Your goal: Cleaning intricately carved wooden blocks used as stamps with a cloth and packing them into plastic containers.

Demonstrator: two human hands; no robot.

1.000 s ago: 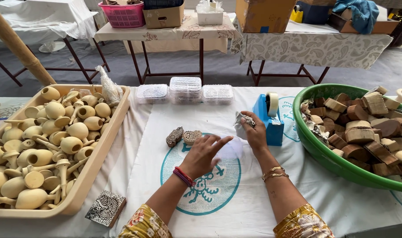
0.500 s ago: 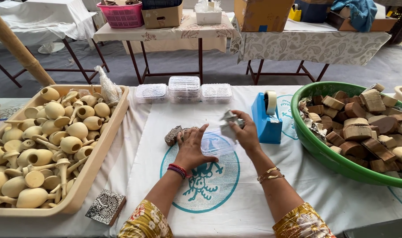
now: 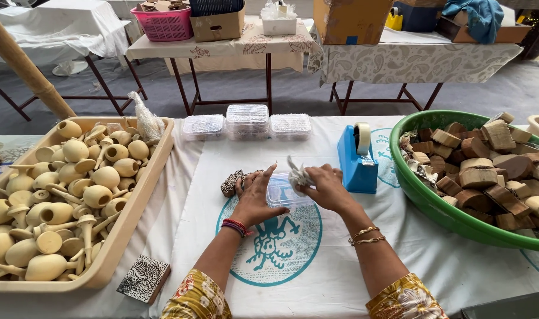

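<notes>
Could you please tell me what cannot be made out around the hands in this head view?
- Clear plastic box: its contents, hidden by the left hand and the box's glare.
- White wad in the right hand: its material, too small and crumpled.
- Carved blocks: partly hidden behind the left hand.
- Green tub: cut off by the right edge.

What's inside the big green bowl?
The green bowl is piled with chunky wooden blocks, brown and pale, in mixed shapes. Only the top layer shows; whatever lies underneath, and the bowl's bottom, is covered.
</notes>
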